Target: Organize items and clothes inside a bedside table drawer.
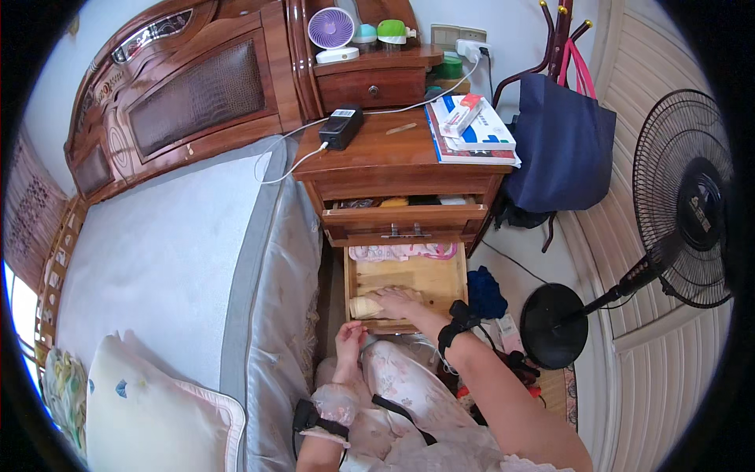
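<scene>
My right hand point(396, 302) lies palm down on a folded, pale yellow cloth point(364, 308) inside an open wooden drawer point(407, 272). Part of the cloth is hidden under my fingers. At the drawer's front left corner is my left hand point(350, 341), its fingers curled; whether they pinch anything is too small to tell. Pink patterned fabric point(377, 252) lies along the back of the same drawer. Above it, a second drawer point(407, 221) is pulled out slightly, with several items showing inside.
A bed point(171, 248) with a pillow point(159, 407) flanks me on the left. To the right stand a pedestal fan point(554, 324) and a dark blue bag point(560, 147) on a coat rack. Books point(472, 133) and a black device point(341, 127) rest on the nightstand point(377, 159). Dark blue cloth point(487, 293) lies beside the drawer.
</scene>
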The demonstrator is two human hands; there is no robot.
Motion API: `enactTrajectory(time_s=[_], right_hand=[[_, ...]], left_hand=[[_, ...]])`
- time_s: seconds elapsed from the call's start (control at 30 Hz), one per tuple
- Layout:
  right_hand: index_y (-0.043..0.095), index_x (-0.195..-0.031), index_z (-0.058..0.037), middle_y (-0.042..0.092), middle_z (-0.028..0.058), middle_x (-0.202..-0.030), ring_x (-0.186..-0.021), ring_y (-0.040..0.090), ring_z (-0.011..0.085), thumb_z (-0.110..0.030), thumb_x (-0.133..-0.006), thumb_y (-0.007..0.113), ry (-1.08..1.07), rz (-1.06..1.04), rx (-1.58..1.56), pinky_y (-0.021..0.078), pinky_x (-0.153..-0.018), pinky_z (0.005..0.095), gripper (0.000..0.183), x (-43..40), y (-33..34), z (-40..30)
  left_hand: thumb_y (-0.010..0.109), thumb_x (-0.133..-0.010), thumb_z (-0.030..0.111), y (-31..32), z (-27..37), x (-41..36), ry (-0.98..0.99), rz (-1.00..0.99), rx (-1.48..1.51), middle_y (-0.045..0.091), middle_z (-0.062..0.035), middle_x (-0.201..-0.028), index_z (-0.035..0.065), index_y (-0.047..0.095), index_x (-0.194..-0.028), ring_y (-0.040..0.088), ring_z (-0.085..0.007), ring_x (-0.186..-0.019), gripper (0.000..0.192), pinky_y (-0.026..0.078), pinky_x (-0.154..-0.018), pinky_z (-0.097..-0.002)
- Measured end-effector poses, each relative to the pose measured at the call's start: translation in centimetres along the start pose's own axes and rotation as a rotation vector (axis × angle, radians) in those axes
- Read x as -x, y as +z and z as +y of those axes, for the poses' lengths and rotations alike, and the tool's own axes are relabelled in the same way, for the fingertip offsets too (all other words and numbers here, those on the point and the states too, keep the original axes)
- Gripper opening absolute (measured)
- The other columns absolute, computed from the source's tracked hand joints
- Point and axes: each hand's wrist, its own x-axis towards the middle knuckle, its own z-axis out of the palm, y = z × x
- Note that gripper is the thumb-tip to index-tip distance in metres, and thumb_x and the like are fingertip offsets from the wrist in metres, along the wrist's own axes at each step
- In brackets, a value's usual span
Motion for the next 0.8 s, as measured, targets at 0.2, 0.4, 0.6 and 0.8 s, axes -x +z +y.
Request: enactTrajectory(time_s=[0.2, 0.4, 0.6, 0.8], right_hand=[[0.037, -0.137, -0.0161, 0.046, 0.0164, -0.130, -0.126, 0.039, 0.0335, -0.034, -0.079, 0.066, 0.032, -0.033, 0.002, 0.0307, -0.104, 0.0486, 0.067, 0.5, 0.1, 0.4], [0.035, -0.138, -0.0105, 0.044, 0.0187, -0.131, -0.124, 0.039, 0.0360, -0.034, -0.082, 0.061, 0.009, 0.078, -0.021, 0.0312, -0.104, 0.0490, 0.066, 2.3, 0.3, 1.1], [0.051, -0.122, -0.0028, 0.053, 0.0184, -0.119, -0.111, 0.052, 0.0300, -0.020, -0.084, 0.061, 0.040, 0.257, -0.335, 0.0431, -0.093, 0.0391, 0.043, 9.5, -5.0, 6.1], [0.060, -0.102, -0.0007, 0.063, 0.0068, -0.075, -0.066, 0.061, 0.0114, -0.019, -0.085, 0.062, 0.680, 0.450, -0.972, 0.0496, -0.061, 0.0264, 0.025, 28.6, -0.1, 14.3]], left_hand=[[0.056, -0.087, 0.003, 0.1, -1.4, -3.6, 0.279, 0.028, -0.282, 0.063, -0.0028, -0.082, 0.0049, 0.062, -0.093, 0.058, -0.0103, -0.072, 0.009, 0.047, -0.065, -0.0237], [0.058, -0.086, 0.007, 1.5, -1.9, -5.9, 0.460, -0.024, -0.795, 0.063, -0.0073, -0.082, 0.0033, 0.063, -0.098, 0.058, -0.0136, -0.074, 0.013, 0.047, -0.069, -0.0273], [0.053, -0.089, 0.006, 3.1, 1.2, -3.5, 0.076, -0.193, -0.381, 0.064, 0.0001, -0.091, 0.0083, 0.062, -0.100, 0.059, -0.0083, -0.081, 0.014, 0.046, -0.068, -0.0217], [0.051, -0.089, 0.001, 10.6, -3.3, -0.3, -0.078, -0.509, -0.279, 0.064, -0.0040, -0.095, 0.0064, 0.058, -0.108, 0.059, -0.0098, -0.081, 0.022, 0.046, -0.069, -0.0211]])
